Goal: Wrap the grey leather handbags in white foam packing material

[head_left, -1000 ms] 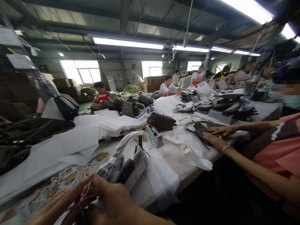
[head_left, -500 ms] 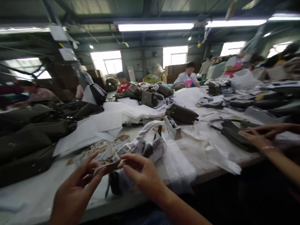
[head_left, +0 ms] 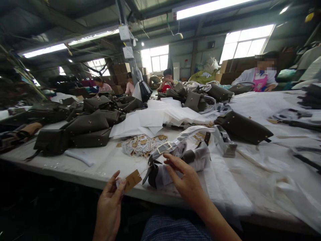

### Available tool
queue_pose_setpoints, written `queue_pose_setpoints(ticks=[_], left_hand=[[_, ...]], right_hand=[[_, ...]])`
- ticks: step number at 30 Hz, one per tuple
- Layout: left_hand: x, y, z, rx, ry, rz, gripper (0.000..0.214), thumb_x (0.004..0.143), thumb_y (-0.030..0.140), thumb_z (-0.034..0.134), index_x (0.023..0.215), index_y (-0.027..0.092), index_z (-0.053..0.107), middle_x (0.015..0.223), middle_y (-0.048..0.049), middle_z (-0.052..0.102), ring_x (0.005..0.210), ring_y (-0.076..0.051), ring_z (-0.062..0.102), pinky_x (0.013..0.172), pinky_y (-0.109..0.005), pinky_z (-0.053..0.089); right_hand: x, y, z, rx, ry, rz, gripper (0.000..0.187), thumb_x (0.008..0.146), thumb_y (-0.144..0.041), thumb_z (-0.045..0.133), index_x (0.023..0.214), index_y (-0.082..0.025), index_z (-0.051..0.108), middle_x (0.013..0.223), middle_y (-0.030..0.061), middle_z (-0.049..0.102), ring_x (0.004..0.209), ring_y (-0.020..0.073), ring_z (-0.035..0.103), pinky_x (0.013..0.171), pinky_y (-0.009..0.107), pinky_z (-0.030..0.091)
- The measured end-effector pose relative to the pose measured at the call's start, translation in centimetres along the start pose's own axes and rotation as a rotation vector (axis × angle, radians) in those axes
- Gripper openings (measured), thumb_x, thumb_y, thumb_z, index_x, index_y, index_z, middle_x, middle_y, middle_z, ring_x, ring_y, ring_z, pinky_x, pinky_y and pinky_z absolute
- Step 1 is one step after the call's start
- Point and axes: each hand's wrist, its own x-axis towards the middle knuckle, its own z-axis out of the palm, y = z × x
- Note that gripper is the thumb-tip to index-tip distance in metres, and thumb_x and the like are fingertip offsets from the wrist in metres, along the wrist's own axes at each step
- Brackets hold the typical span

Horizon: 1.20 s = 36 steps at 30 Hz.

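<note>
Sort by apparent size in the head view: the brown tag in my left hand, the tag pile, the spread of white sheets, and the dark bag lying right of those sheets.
1. Spread of white sheets
2. Dark bag
3. Tag pile
4. Brown tag, held up

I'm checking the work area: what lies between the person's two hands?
In the head view, the brown tag held by the left hand, then the dark end of the wrapped bag near the right hand.
</note>
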Motion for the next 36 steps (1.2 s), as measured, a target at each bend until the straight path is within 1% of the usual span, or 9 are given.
queue_pose_setpoints(ticks=[2, 5, 8, 11, 15, 21, 27, 32, 36], left_hand=[[-2.2, -1.4, -1.1, 0.185, -0.020, 0.211, 0.052, 0.079, 0.036, 0.079, 0.127, 0.027, 0.064, 0.100, -0.0026, 0.072, 0.091, -0.020, 0.069, 0.079, -0.029, 0.059], [-5.3, -2.8, -1.0, 0.342, -0.356, 0.530, 0.030, 0.074, 0.024, 0.082, 0.101, 0.036, 0.076, 0.087, -0.0027, 0.076, 0.077, -0.024, 0.071, 0.075, -0.036, 0.063], [-5.9, -3.3, 1.7, 0.438, -0.851, 0.794, 0.039, 0.085, 0.015, 0.067, 0.117, 0.037, 0.071, 0.096, -0.0067, 0.077, 0.088, -0.027, 0.073, 0.083, -0.040, 0.062], [-4.3, -3.8, 4.7, 0.555, -0.959, 0.911, 0.049, 0.092, 0.010, 0.054, 0.135, 0.035, 0.058, 0.108, -0.0098, 0.075, 0.095, -0.026, 0.072, 0.086, -0.037, 0.059], [-2.4, -4.6, 4.2, 0.517, -0.878, 0.893, 0.049, 0.091, 0.013, 0.058, 0.135, 0.036, 0.059, 0.115, -0.0070, 0.073, 0.100, -0.024, 0.071, 0.090, -0.032, 0.055], [0.0, -5.0, 1.8, 0.467, -0.252, 0.495, 0.037, 0.085, 0.035, 0.070, 0.121, 0.031, 0.061, 0.111, -0.0057, 0.069, 0.102, -0.026, 0.066, 0.099, -0.041, 0.047], [2.8, -7.0, 7.1, 0.297, -0.571, 0.173, 0.075, 0.062, 0.045, 0.085, 0.128, 0.022, 0.057, 0.130, -0.0125, 0.062, 0.129, -0.033, 0.052, 0.106, -0.041, 0.043], [4.2, -8.8, 8.6, 0.391, -0.391, 0.048, 0.050, 0.046, 0.042, 0.088, 0.086, 0.017, 0.071, 0.083, -0.0072, 0.074, 0.088, -0.033, 0.068, 0.079, -0.041, 0.055], [4.3, -9.3, 9.0, 0.293, -0.335, -0.004, 0.049, 0.056, 0.048, 0.082, 0.090, 0.015, 0.072, 0.088, -0.0076, 0.075, 0.088, -0.029, 0.068, 0.081, -0.038, 0.055]], right_hand=[[-0.1, 0.2, 0.0, 0.005, -0.002, 0.008, 0.037, 0.094, -0.022, 0.058, 0.130, -0.021, 0.064, 0.124, 0.0100, 0.068, 0.106, 0.0226, 0.069, 0.095, 0.037, 0.057], [0.0, 0.2, 0.2, 0.030, 0.001, 0.012, 0.035, 0.094, -0.022, 0.057, 0.128, -0.020, 0.065, 0.121, 0.0103, 0.070, 0.106, 0.0229, 0.069, 0.094, 0.038, 0.057], [0.1, -0.1, 0.3, 0.066, 0.009, -0.004, 0.034, 0.095, -0.021, 0.056, 0.127, -0.020, 0.066, 0.121, 0.0100, 0.069, 0.106, 0.0219, 0.069, 0.096, 0.037, 0.056], [0.0, -0.5, 0.0, 0.060, -0.016, -0.014, 0.039, 0.093, -0.018, 0.057, 0.131, -0.021, 0.064, 0.126, 0.0090, 0.067, 0.108, 0.0209, 0.067, 0.094, 0.034, 0.057], [-0.8, -0.1, -1.9, 0.018, -0.042, -0.003, 0.033, 0.093, -0.018, 0.058, 0.123, -0.022, 0.069, 0.121, 0.0071, 0.070, 0.107, 0.0206, 0.068, 0.095, 0.034, 0.056], [-4.6, 3.7, -5.4, -0.126, -0.008, 0.168, 0.024, 0.093, -0.022, 0.059, 0.112, -0.023, 0.075, 0.109, 0.0066, 0.074, 0.103, 0.0229, 0.069, 0.092, 0.034, 0.056], [-8.2, 7.5, -6.0, -0.077, -0.065, 0.346, 0.029, 0.093, -0.027, 0.057, 0.115, -0.021, 0.074, 0.112, 0.0087, 0.074, 0.099, 0.0263, 0.071, 0.091, 0.041, 0.056], [-8.8, 8.8, -6.3, -0.030, -0.137, 0.513, 0.040, 0.089, -0.030, 0.059, 0.125, -0.016, 0.069, 0.120, 0.0104, 0.071, 0.104, 0.0266, 0.069, 0.097, 0.038, 0.052], [-9.1, 10.3, -5.7, 0.038, -0.140, 0.608, 0.051, 0.087, -0.038, 0.062, 0.130, -0.011, 0.065, 0.121, 0.0134, 0.070, 0.113, 0.0305, 0.065, 0.104, 0.042, 0.047]])
